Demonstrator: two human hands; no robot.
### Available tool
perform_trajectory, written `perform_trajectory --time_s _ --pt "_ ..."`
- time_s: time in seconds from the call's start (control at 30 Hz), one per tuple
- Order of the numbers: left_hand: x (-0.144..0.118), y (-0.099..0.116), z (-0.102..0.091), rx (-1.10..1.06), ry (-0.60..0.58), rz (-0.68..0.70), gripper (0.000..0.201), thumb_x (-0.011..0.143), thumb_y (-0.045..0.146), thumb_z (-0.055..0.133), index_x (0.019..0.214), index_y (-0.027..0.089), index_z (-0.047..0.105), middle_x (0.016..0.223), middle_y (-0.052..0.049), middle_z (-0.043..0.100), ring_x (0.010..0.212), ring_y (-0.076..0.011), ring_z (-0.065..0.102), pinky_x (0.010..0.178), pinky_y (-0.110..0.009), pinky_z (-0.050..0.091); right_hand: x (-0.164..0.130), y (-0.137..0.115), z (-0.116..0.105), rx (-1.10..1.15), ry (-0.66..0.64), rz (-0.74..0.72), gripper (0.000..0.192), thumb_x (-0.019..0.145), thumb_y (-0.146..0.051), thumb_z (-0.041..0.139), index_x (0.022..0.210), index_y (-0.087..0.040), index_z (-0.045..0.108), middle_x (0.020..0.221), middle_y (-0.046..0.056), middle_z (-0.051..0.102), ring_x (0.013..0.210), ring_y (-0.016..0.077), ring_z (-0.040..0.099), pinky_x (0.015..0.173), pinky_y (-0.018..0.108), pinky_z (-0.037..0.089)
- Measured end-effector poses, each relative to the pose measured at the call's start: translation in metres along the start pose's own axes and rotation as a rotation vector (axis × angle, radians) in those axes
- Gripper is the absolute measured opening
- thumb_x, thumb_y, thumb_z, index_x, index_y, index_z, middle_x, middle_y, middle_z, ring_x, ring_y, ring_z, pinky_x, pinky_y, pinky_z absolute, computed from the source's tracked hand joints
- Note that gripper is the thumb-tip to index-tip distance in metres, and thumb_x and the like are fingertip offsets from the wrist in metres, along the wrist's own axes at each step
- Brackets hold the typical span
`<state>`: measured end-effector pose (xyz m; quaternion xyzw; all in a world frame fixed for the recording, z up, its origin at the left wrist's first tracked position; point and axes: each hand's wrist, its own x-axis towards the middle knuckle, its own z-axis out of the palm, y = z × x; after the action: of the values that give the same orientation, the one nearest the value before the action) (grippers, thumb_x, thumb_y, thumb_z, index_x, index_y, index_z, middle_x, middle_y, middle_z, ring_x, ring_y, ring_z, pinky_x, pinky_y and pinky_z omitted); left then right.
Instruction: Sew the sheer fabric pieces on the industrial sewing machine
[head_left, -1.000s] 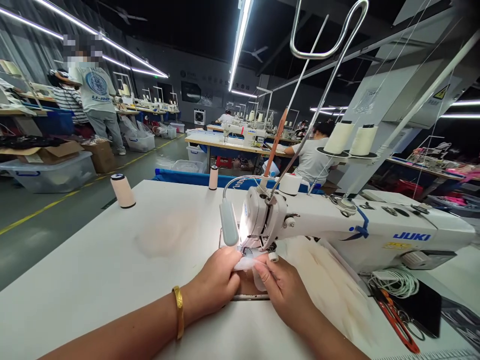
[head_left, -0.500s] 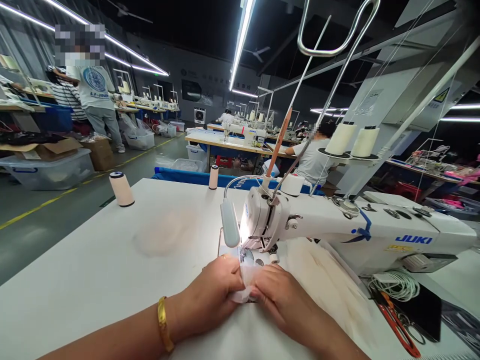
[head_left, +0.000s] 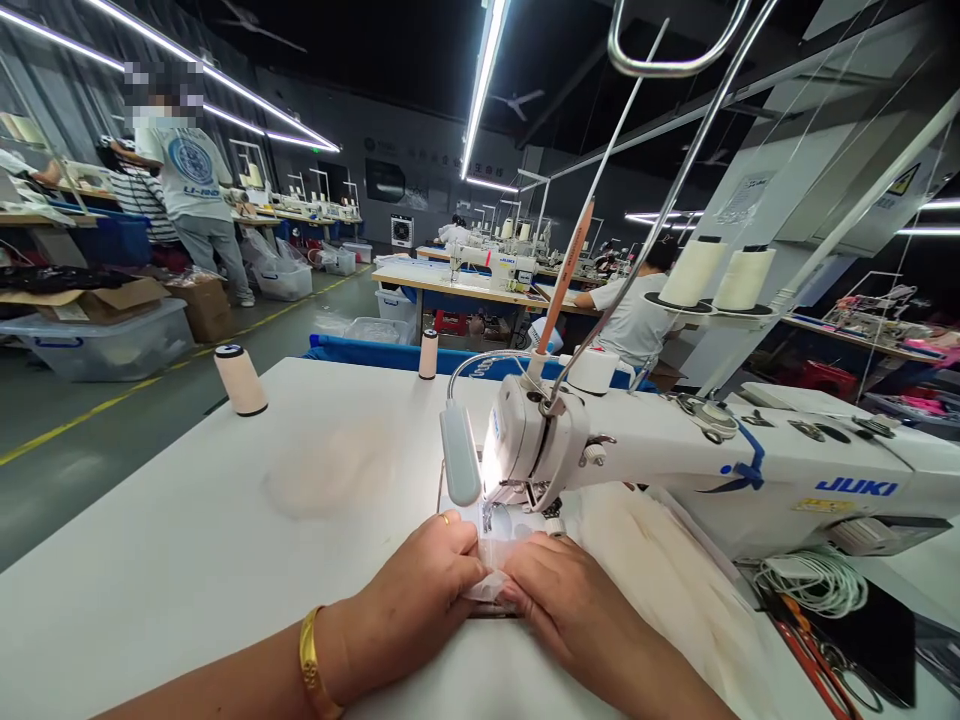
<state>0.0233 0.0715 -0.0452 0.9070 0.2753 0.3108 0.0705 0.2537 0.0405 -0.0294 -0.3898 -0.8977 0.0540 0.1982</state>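
My left hand (head_left: 424, 600) and my right hand (head_left: 559, 595) meet just in front of the needle of a white JUKI sewing machine (head_left: 675, 460). Between their fingertips they pinch a small piece of sheer white fabric (head_left: 491, 570) that lies on the machine bed under the lit presser foot. My left wrist wears a gold bangle and a ring is on one finger. More pale fabric (head_left: 660, 570) lies spread under the machine arm to the right of my right hand.
A thread cone (head_left: 240, 380) and a slimmer spool (head_left: 427, 355) stand at the white table's far edge. Two large cones (head_left: 720, 275) sit on the thread stand. Red-handled scissors (head_left: 814, 655), a cord coil and a dark phone lie right. Other people work at distant tables.
Both hands have slid back toward me from the presser foot and lowered onto the bed, still holding the small fabric piece. The view shifted slightly.
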Motion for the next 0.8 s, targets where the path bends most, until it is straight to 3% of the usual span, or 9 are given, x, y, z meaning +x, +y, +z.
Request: perform_trajectory --time_s 0.13,0.23,0.33,0.43,0.53,0.67,0.8 --pt "0.003 -0.007 -0.002 0.020 -0.030 -0.034 0.023 0.097 0.013 0.061 0.077 0.021 0.071 0.081 -0.004 0.059 0.075 -0.0189 0.049 0.065 -0.030 0.036 0.002 0.001 0.002 -0.011 -0.003 0.021 0.022 0.109 -0.016 0.052 0.088 -0.023 0.053 0.088 0.001 0.067 0.079 0.0209 0.060 0.073 0.033 0.046" --pt "0.006 -0.009 -0.005 0.004 -0.039 -0.046 0.020 0.088 0.005 0.064 0.078 0.021 0.072 0.085 -0.003 0.061 0.075 -0.0178 0.051 0.065 -0.029 0.037 0.003 -0.004 0.000 0.046 -0.004 0.041 0.015 0.103 -0.029 0.073 0.101 -0.024 0.059 0.098 0.001 0.071 0.087 0.0233 0.064 0.080 0.035 0.049" --pt "0.009 -0.010 -0.008 -0.025 -0.038 -0.051 0.023 0.084 0.001 0.062 0.077 0.020 0.071 0.086 -0.002 0.063 0.074 -0.0162 0.053 0.067 -0.028 0.040 0.003 -0.008 0.004 0.101 0.008 0.088 0.046 0.085 -0.043 0.092 0.113 -0.026 0.060 0.106 0.002 0.072 0.094 0.0278 0.066 0.082 0.038 0.051" --pt "0.014 -0.010 -0.013 -0.107 -0.058 -0.085 0.022 0.089 0.005 0.060 0.081 0.021 0.073 0.085 -0.001 0.064 0.075 -0.0164 0.057 0.070 -0.028 0.045 0.004 -0.005 0.017 0.053 0.068 0.090 0.018 0.097 -0.017 0.071 0.109 -0.024 0.060 0.102 0.004 0.072 0.092 0.0284 0.065 0.077 0.038 0.049" --pt "0.022 -0.007 -0.020 -0.249 -0.127 -0.199 0.028 0.098 0.013 0.056 0.077 0.020 0.071 0.081 0.001 0.065 0.073 -0.0147 0.060 0.071 -0.026 0.047 0.007 0.002 0.027 0.043 0.147 0.129 0.026 0.097 -0.004 0.045 0.104 -0.024 0.059 0.091 0.005 0.070 0.082 0.0264 0.063 0.069 0.036 0.047" --pt "0.028 -0.005 -0.027 -0.347 -0.148 -0.287 0.045 0.107 0.028 0.054 0.064 0.019 0.059 0.074 0.002 0.062 0.071 -0.0143 0.059 0.072 -0.027 0.048 0.010 0.004 0.026 0.128 0.201 0.208 0.022 0.105 -0.013 0.040 0.100 -0.025 0.058 0.085 0.002 0.069 0.075 0.0235 0.061 0.064 0.033 0.046" --pt "0.018 -0.006 -0.024 -0.263 -0.162 -0.188 0.026 0.099 0.015 0.057 0.078 0.020 0.070 0.087 -0.001 0.069 0.082 -0.0170 0.062 0.077 -0.029 0.048 0.008 -0.001 0.015 0.139 0.133 0.090 0.022 0.102 -0.009 0.042 0.097 -0.025 0.057 0.088 0.002 0.068 0.079 0.0222 0.060 0.070 0.033 0.047"
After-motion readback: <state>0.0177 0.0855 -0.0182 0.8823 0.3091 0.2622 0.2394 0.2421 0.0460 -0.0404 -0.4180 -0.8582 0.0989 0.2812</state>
